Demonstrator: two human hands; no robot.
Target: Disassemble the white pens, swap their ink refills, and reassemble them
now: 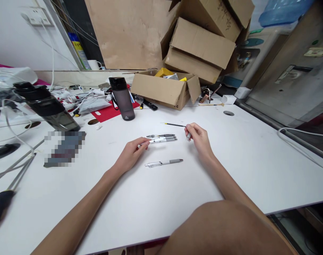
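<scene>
My right hand [200, 137] pinches a thin pen refill [174, 124], dark with a yellow band near its left end, above the white table. A short grey-and-white piece [188, 136], which looks like a pen part, also pokes out from under those fingers. My left hand [135, 150] rests on the table, its fingers closed on the left end of a white pen [161, 140] with a grey grip. A darker clear pen [160, 136] lies just behind that one. Nearer to me, a clear-barrelled pen with a grey grip [164, 163] lies alone.
A grey bottle [123, 101] and an open cardboard box [156, 86] stand at the back of the table [257, 159]. Leftward are a leaning black-topped bottle [50, 109], a pixelated item [64, 148] and cables. A white cable [302, 148] crosses the right side.
</scene>
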